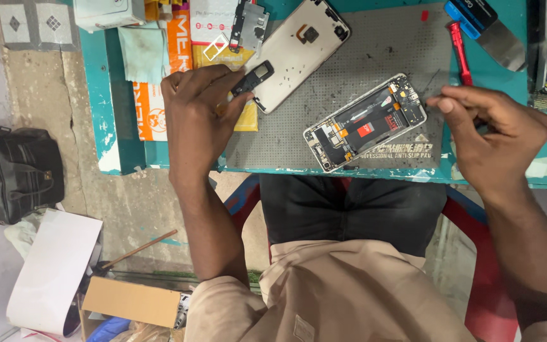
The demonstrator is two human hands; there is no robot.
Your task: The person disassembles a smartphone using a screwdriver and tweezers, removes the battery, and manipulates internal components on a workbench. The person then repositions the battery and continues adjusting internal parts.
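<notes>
An opened phone (365, 121) lies face down on a grey anti-slip mat (375, 50), its circuit boards and a red-labelled battery showing. Its pale back cover (299, 50) lies apart at the upper left of the mat. My left hand (201, 117) pinches a small black plastic part (252, 77) over the near end of that cover. To the right of the phone, my right hand (492, 136) has its fingers closed around a thin tool whose tip points at the phone's upper corner; most of the tool is hidden.
A teal table (106, 95) carries the mat. A red screwdriver (459, 50) and a blue-handled scraper (485, 28) lie at the upper right. A metal shield plate (248, 25) and orange packets (178, 38) sit at the upper left. A black bag (14, 174) and a cardboard box (131, 301) are on the floor.
</notes>
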